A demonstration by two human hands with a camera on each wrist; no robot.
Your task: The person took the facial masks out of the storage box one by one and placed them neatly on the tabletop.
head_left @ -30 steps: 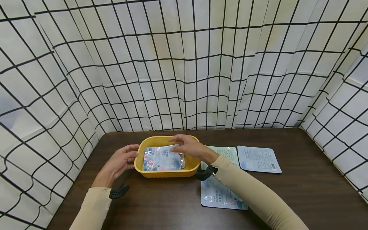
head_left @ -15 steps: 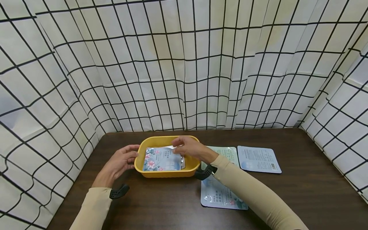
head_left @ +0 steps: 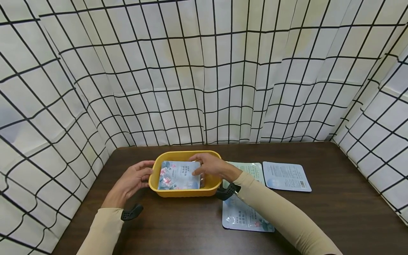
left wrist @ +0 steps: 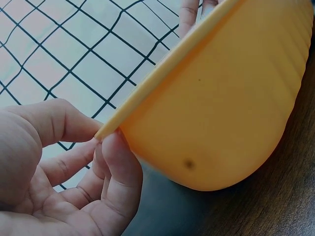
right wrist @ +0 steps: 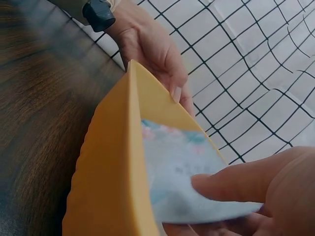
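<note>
A yellow plastic basket (head_left: 188,193) stands on the table. My left hand (head_left: 135,179) pinches its left rim between thumb and fingers, as the left wrist view confirms with the basket wall (left wrist: 211,108) tilting across it. Inside lies a blue-white flat packet with pink flowers, like a sheet mask packet (head_left: 178,175). My right hand (head_left: 210,165) pinches its right edge, thumb on top and fingers below, and that edge is raised in the right wrist view, where the packet (right wrist: 177,167) shows blurred. Underneath, a silvery edge (head_left: 202,180) of something else pokes out.
Right of the basket lie a pale green packet (head_left: 250,169), partly behind my right forearm, and a pale blue one (head_left: 287,176) with print and a barcode. A flowered blue packet (head_left: 243,216) lies nearer. White gridded cloth (head_left: 204,88) surrounds the dark wooden table (head_left: 172,226).
The right hand's fingers have closed in on the packet's right edge, and the packet has risen slightly at its far and right side. The left hand stays on the rim.
</note>
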